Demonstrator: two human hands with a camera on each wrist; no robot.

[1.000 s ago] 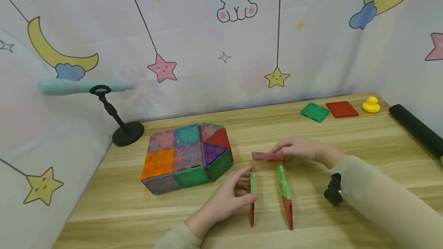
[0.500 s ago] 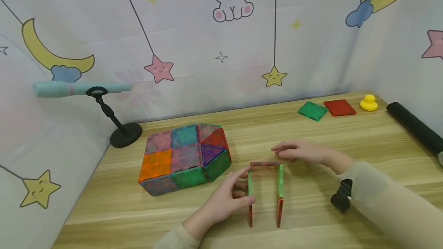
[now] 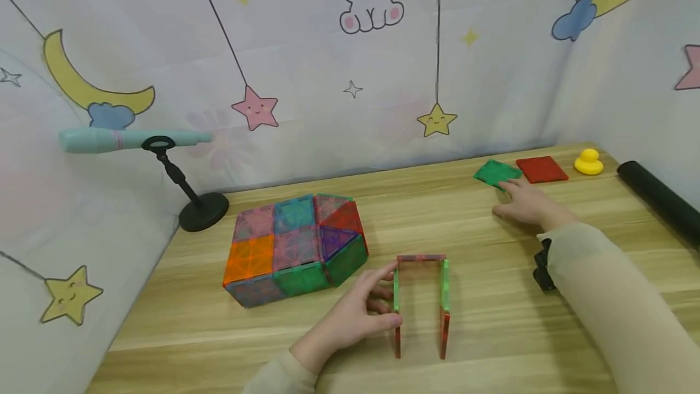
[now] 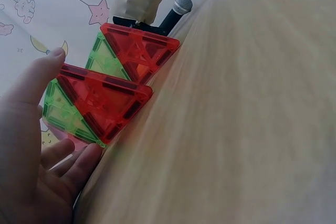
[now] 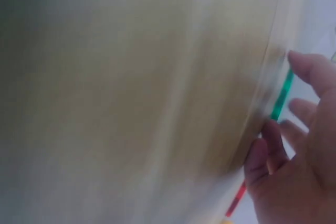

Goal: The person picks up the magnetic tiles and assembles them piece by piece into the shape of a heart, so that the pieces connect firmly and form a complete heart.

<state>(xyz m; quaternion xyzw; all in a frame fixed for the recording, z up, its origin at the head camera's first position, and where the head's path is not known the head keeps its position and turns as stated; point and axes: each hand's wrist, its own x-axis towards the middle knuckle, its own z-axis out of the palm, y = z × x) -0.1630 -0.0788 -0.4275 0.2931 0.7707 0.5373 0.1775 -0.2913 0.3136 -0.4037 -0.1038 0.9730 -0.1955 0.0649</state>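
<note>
My left hand point(image 3: 358, 312) holds the left of two upright magnetic-tile walls, thumb at its top edge and index fingertip at its far end. In the left wrist view this wall shows a red triangle tile point(image 4: 105, 98) beside a green triangle tile point(image 4: 65, 111). The matching right wall point(image 3: 445, 297) stands parallel to it. A pinkish tile point(image 3: 421, 258) spans their far ends. My right hand point(image 3: 527, 202) reaches to the back right, fingers spread loosely, fingertips right at the near edge of a flat green square tile point(image 3: 494, 172); nothing shows in its grasp.
A block of joined, multicoloured magnetic tiles point(image 3: 295, 248) lies left of the walls. A red square tile point(image 3: 542, 169) and a yellow rubber duck point(image 3: 589, 162) are at the back right, near a black microphone point(image 3: 658, 202). A turquoise telescope-like tube point(image 3: 133, 138) sits on a black stand point(image 3: 203, 211).
My right hand has let go of the pinkish tile, now across the walls' far ends, and moved back and right to the green square. The right wall has straightened. My left hand stays put.
</note>
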